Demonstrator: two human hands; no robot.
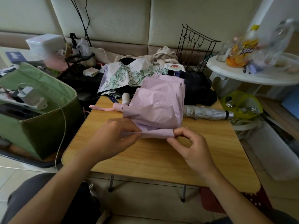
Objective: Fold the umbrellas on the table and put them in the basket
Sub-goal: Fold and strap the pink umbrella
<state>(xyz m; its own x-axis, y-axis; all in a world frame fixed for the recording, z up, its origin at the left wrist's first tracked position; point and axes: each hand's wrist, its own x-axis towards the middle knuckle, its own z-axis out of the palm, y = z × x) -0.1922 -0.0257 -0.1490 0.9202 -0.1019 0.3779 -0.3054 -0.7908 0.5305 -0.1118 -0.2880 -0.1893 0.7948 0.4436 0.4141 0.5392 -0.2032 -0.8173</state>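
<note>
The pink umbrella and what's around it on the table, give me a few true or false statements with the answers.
1. Both hands pinch the pink umbrella fabric: left hand, right hand. True.
2. The pink umbrella is already in the green basket. False: it lies on the wooden table.
3. A silver folded umbrella lies right of the pink one. True.
4. The floral umbrella is nearest the person. False: it lies behind the pink one.
</note>
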